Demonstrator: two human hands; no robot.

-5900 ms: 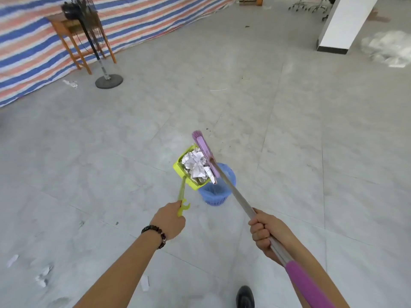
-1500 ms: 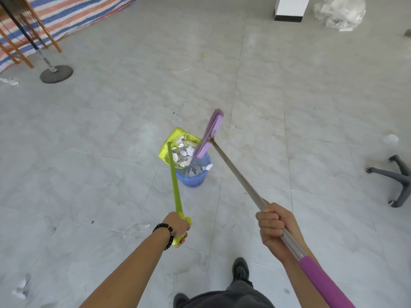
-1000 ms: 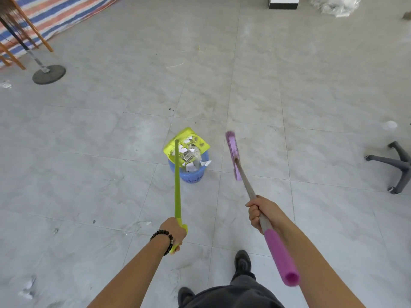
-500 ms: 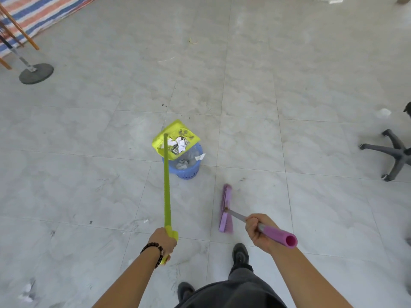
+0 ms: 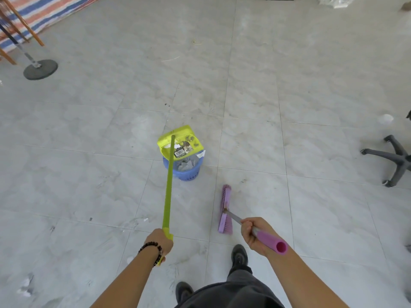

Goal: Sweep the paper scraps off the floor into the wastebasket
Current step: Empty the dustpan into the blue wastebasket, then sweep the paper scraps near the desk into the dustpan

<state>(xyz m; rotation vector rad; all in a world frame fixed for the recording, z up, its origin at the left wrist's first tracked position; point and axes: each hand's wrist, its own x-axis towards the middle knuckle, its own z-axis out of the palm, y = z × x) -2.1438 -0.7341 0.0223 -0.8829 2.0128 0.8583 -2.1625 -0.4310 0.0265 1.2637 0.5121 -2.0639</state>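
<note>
A blue wastebasket [image 5: 185, 172] stands on the tiled floor and holds crumpled paper scraps [image 5: 185, 164]. A yellow-green dustpan [image 5: 180, 143] is tipped over its far rim, its pan nearly bare apart from a label. My left hand [image 5: 160, 242] grips the end of the dustpan's long green handle [image 5: 168, 192]. My right hand [image 5: 255, 232] is closed around the broom's shaft next to the pink grip. The purple broom head [image 5: 225, 209] rests on the floor to the right of the basket.
Small paper bits [image 5: 25, 286] lie at the lower left, and a tiny one [image 5: 145, 219] near the green handle. A fan stand base [image 5: 40, 69] is far left by wooden legs. An office chair base [image 5: 392, 160] is at the right. A white scrap [image 5: 386, 118] lies beyond it.
The scraps have slid from the dustpan into the basket as the pan tipped steeper. The broom came off the pan and swung down to the floor on the right.
</note>
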